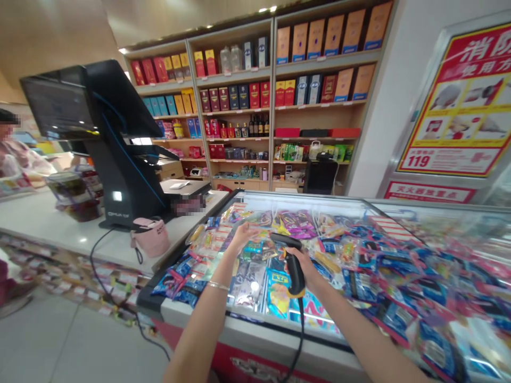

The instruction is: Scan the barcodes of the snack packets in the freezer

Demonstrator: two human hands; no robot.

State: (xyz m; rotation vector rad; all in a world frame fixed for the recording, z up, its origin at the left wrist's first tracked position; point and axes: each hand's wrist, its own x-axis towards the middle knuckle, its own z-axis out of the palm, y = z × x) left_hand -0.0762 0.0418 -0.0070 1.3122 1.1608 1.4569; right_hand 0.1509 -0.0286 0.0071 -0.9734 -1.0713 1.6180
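Note:
My right hand point(305, 266) is closed round the grip of a black and yellow barcode scanner point(292, 260), held over the glass lid of a chest freezer point(255, 324); its cable hangs down in front. My left hand point(242, 234) reaches out over the glass beside the scanner's head, fingers partly curled, a thin bracelet on the wrist. Whether it holds anything is unclear. Under the glass lie many colourful ice-cream packets point(359, 250).
A black till terminal point(99, 138) stands on the white counter point(35, 218) at left, with a pink pouch point(150, 236) by its base. Another person point(16, 154) is at far left. Shelves of boxed goods point(247, 90) line the back wall. A red fire-safety poster point(463, 106) hangs at right.

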